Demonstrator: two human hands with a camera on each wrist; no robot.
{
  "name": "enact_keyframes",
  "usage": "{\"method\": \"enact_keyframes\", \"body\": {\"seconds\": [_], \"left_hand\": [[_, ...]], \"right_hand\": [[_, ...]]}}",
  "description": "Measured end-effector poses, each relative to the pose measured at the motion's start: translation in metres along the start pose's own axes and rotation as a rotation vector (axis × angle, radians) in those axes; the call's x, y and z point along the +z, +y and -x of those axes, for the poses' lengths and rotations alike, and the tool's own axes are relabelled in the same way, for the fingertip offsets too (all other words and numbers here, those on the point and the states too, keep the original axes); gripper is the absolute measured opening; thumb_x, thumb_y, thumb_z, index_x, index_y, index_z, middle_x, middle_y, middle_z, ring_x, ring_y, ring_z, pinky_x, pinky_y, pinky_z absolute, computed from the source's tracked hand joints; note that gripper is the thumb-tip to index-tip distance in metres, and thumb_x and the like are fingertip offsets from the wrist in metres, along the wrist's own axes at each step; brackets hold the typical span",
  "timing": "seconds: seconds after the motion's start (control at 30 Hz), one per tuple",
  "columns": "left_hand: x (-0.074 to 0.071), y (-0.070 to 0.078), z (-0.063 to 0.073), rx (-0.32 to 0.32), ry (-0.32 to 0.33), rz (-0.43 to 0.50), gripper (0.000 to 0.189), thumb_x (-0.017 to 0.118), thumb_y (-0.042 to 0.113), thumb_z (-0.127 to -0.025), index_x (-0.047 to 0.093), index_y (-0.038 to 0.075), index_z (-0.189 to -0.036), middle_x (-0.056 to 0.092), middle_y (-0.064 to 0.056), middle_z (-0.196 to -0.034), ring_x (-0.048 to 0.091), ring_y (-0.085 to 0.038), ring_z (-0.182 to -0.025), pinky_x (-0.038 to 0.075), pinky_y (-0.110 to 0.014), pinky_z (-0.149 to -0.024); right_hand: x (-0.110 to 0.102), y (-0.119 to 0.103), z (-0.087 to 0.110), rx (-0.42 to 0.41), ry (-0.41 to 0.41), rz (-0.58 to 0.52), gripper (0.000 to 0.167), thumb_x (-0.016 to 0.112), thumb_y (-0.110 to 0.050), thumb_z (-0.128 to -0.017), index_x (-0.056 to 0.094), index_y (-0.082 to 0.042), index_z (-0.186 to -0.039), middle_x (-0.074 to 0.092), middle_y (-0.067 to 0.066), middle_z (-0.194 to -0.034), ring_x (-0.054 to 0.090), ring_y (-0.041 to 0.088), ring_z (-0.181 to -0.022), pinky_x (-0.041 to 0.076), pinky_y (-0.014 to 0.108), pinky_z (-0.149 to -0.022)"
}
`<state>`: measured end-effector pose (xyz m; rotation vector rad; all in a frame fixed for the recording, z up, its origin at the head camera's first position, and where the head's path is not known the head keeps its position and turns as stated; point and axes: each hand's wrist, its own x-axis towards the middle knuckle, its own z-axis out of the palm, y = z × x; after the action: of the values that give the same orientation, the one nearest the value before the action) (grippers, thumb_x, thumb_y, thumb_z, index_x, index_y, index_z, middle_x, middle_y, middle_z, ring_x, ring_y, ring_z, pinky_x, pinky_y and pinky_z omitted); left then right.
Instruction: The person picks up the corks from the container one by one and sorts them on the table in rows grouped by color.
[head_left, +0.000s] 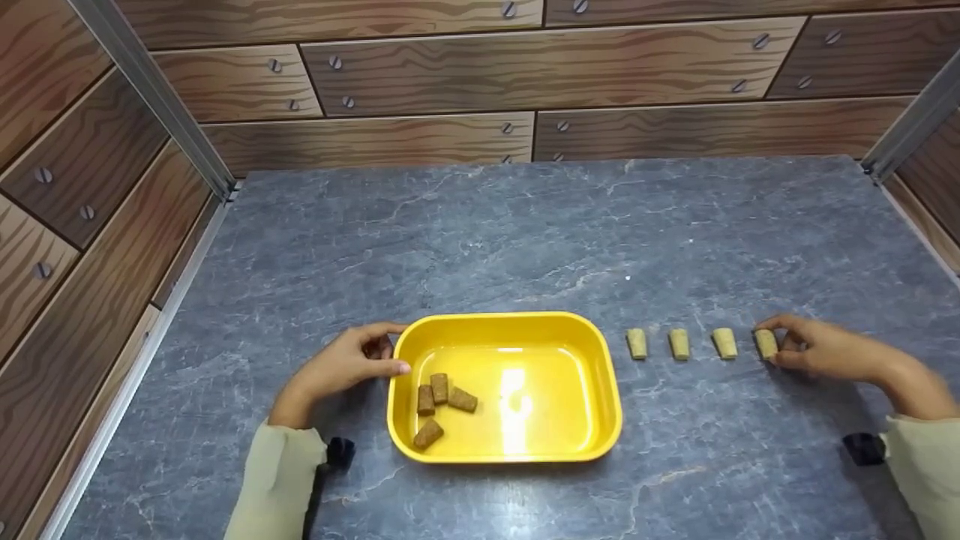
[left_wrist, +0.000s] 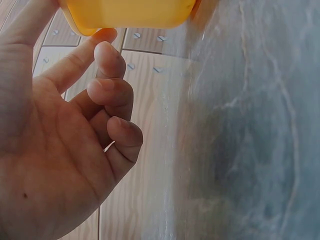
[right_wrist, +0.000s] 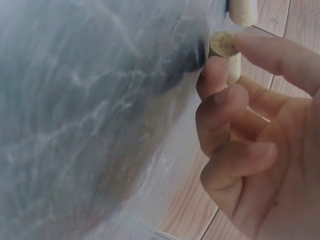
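Right hand (head_left: 836,351) pinches end cork (head_left: 765,343) in narrow grip, taper may cause slip; left hand (head_left: 345,364) grips tray (head_left: 502,457) edge.

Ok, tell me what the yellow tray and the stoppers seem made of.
Yellow tray: probably plastic, smooth and glossy, with bright reflections on its floor. Pale stoppers: likely cork, matte, judging by the speckled grain in the right wrist view. Brown stoppers: perhaps cork too, matte, grain unclear.
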<state>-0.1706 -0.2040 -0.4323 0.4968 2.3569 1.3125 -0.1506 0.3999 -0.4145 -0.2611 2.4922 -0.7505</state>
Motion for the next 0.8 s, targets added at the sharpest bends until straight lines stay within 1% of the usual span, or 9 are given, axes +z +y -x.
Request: {"method": "enact_keyframes", "body": {"seconds": [0.3, 0.47, 0.57, 0.63, 0.7, 0.8], "left_hand": [[0.0, 0.002, 0.001, -0.009, 0.0, 0.004, 0.054, 0.075, 0.026, -0.085, 0.058, 0.007, -0.132, 0.055, 0.0, -0.082, 0.046, -0.015, -0.072, 0.039, -0.022, -0.066], [0.0, 0.002, 0.001, -0.013, -0.001, 0.002, 0.055, 0.075, 0.029, -0.084, 0.058, 0.008, -0.132, 0.055, 0.0, -0.082, 0.046, -0.015, -0.072, 0.039, -0.022, -0.066], [0.0, 0.002, 0.001, -0.014, -0.006, 0.011, 0.054, 0.075, 0.027, -0.085, 0.058, 0.008, -0.132, 0.054, -0.001, -0.082, 0.045, -0.015, -0.072, 0.039, -0.022, -0.066], [0.0, 0.001, 0.0, -0.015, -0.007, 0.017, 0.053, 0.074, 0.025, -0.085, 0.058, 0.008, -0.132, 0.054, -0.002, -0.081, 0.045, -0.015, -0.071, 0.039, -0.022, -0.066], [0.0, 0.001, 0.0, -0.016, -0.008, 0.022, 0.053, 0.074, 0.024, -0.085, 0.058, 0.008, -0.132, 0.053, -0.002, -0.081, 0.045, -0.015, -0.071, 0.038, -0.022, -0.065], [0.0, 0.001, 0.0, -0.019, -0.004, 0.019, 0.053, 0.074, 0.024, -0.085, 0.058, 0.007, -0.132, 0.053, -0.002, -0.081, 0.045, -0.015, -0.071, 0.038, -0.022, -0.065]], "right_hand": [[0.0, -0.001, -0.001, 0.031, 0.01, 0.012, 0.054, 0.056, -0.01, -0.094, 0.034, 0.014, -0.137, 0.055, 0.007, -0.087, 0.048, 0.007, -0.06, 0.044, 0.026, -0.053], [0.0, 0.0, -0.001, 0.026, 0.02, 0.008, 0.054, 0.057, -0.011, -0.094, 0.034, 0.014, -0.137, 0.055, 0.007, -0.087, 0.048, 0.007, -0.06, 0.044, 0.027, -0.053], [-0.001, 0.0, 0.0, 0.0, 0.053, 0.015, 0.055, 0.058, -0.009, -0.091, 0.036, 0.012, -0.136, 0.057, 0.007, -0.086, 0.049, 0.005, -0.062, 0.044, 0.025, -0.054], [-0.003, -0.001, 0.003, -0.025, 0.093, 0.025, 0.055, 0.059, -0.007, -0.09, 0.036, 0.012, -0.136, 0.06, 0.007, -0.086, 0.051, 0.004, -0.065, 0.044, 0.024, -0.056], [-0.005, -0.003, 0.006, -0.037, 0.138, 0.044, 0.055, 0.06, -0.006, -0.09, 0.036, 0.011, -0.137, 0.061, 0.007, -0.086, 0.052, 0.004, -0.067, 0.043, 0.024, -0.057], [-0.008, -0.011, 0.011, -0.047, 0.202, 0.05, 0.056, 0.06, -0.009, -0.093, 0.035, 0.009, -0.14, 0.06, 0.008, -0.086, 0.051, 0.005, -0.064, 0.043, 0.025, -0.055]]}}
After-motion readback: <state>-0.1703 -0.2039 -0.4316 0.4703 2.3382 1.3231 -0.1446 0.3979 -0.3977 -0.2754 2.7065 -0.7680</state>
